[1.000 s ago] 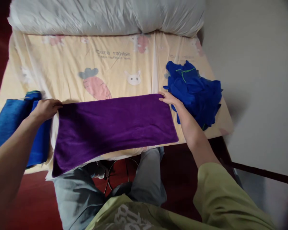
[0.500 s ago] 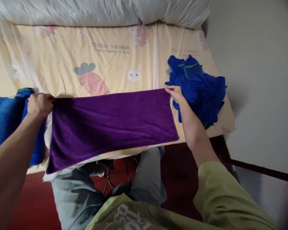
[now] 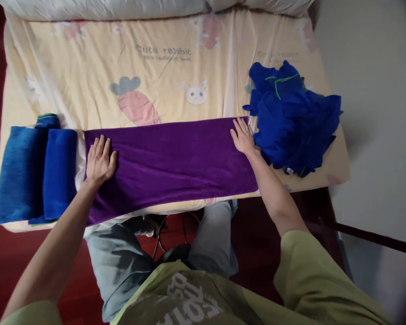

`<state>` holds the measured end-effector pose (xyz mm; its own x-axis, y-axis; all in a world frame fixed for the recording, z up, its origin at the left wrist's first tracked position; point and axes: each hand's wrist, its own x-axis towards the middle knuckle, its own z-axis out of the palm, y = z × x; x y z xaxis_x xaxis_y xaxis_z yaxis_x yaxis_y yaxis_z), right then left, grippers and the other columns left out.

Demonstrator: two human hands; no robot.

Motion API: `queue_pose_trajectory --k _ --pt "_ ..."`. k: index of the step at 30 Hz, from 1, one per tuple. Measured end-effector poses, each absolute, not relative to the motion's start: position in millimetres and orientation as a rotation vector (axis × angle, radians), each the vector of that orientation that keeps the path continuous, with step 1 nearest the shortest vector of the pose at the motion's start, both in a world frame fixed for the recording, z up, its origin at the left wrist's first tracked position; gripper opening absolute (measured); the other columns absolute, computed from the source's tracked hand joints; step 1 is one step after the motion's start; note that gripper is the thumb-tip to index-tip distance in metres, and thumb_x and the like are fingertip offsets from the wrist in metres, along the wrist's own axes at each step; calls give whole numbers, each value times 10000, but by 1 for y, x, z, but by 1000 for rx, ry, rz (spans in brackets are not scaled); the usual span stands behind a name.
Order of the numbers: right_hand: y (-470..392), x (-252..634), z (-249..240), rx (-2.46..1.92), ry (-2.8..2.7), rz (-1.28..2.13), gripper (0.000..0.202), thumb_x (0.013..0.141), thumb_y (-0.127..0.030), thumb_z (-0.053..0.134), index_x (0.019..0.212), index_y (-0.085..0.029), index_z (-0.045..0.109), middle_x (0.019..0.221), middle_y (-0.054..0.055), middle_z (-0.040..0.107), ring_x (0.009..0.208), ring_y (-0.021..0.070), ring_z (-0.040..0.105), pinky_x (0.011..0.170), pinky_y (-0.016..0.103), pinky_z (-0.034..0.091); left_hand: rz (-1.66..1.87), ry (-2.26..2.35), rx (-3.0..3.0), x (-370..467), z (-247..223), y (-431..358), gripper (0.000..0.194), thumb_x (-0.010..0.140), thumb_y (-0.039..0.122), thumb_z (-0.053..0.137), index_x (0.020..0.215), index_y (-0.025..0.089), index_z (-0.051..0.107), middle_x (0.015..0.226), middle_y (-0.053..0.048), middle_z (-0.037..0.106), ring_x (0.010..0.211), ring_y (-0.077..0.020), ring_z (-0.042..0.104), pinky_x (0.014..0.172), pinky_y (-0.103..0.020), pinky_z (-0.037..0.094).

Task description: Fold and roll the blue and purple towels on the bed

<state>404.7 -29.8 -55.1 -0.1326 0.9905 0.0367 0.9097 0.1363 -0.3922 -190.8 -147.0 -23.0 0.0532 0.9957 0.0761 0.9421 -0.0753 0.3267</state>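
Observation:
A long purple cloth (image 3: 176, 162) lies spread across the near part of the bed, with slight creases. On its left end my left hand (image 3: 100, 160) rests flat, fingers spread. My right hand (image 3: 242, 136) lies on the cloth's upper right corner, its fingers stretched out. Just right of that hand is a crumpled heap of blue cloths (image 3: 291, 119) with green edging. Left of the purple cloth, folded blue cloths (image 3: 60, 174) and a teal-blue folded cloth (image 3: 22, 174) sit side by side.
The bed has a yellow sheet (image 3: 169, 90) with rabbit and carrot prints. A pale quilt (image 3: 122, 9) lies along its far edge. A pale wall (image 3: 375, 135) stands to the right. My legs are at the near edge, above a dark red floor (image 3: 67, 280).
Both hands have let go of the purple cloth's top corners and now lie flat on it. The cloth has settled flatter on the bed. The view has shifted somewhat.

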Motion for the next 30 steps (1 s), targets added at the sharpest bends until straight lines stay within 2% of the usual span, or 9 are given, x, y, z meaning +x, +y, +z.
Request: queue_pose_trajectory --k 4,7,9,11,13,15,17,20,30 --pt "-31 392 -43 -1907 -2103 351 631 1082 -401 353 1666 -163 325 1758 135 278 1658 304 181 1337 656 97 431 2092 2004 -179 -20 -150 687 1087 438 346 1631 20 335 1756 -216 169 1651 -340 100 1331 -583 108" --pt "-63 353 -14 -1831 -2140 377 680 1062 -398 408 1689 -171 279 1778 117 218 1673 330 96 1339 676 76 452 2054 2087 -134 -2 -184 671 1062 430 391 1654 117 335 1766 -182 170 1658 -358 68 1310 -643 159" --pt "-109 319 6 -1729 -2112 520 675 1044 -409 449 1685 -246 316 1769 59 257 1671 336 105 1342 676 130 384 1832 2243 -91 4 -227 644 1040 396 455 1663 276 340 1746 -120 275 1651 -339 146 1279 -656 257" --pt "-173 282 17 -1623 -1930 731 561 1036 -440 467 1586 -336 506 1684 14 436 1624 340 293 1323 647 269 275 1482 2394 -51 2 -275 575 1041 329 459 1614 365 423 1662 -108 433 1581 -318 339 1221 -595 382" --pt "-245 245 17 -1550 -1651 988 416 1027 -502 492 1363 -384 708 1445 19 682 1393 347 612 1202 599 479 170 1258 2455 -20 -6 -315 520 1043 240 417 1540 346 527 1519 -146 576 1416 -313 527 1107 -530 485" --pt "-317 213 6 -1547 -1305 1235 350 992 -570 556 1159 -361 781 1160 52 801 1014 337 781 959 564 627 116 1194 2467 -1 -14 -336 487 1032 198 402 1467 298 598 1382 -177 648 1248 -325 610 995 -504 523" --pt "-376 188 -11 -1570 -992 1338 354 929 -632 634 1049 -331 776 960 54 815 767 304 780 759 516 655 117 1207 2474 8 -20 -339 469 1024 192 404 1441 243 615 1327 -198 658 1182 -341 614 947 -503 519" --pt "-424 168 -33 -1578 -742 1375 389 851 -682 699 938 -307 754 795 34 785 627 259 741 612 443 634 149 1218 2508 16 -20 -326 516 998 142 402 1483 183 574 1343 -224 637 1203 -355 590 952 -511 502" --pt "-398 170 -39 -1466 -709 1464 397 741 -626 758 868 -250 743 690 3 757 505 196 664 499 331 569 -126 1265 2619 40 2 -307 314 952 29 477 1151 137 694 1134 -177 677 1110 -294 634 867 -384 516"
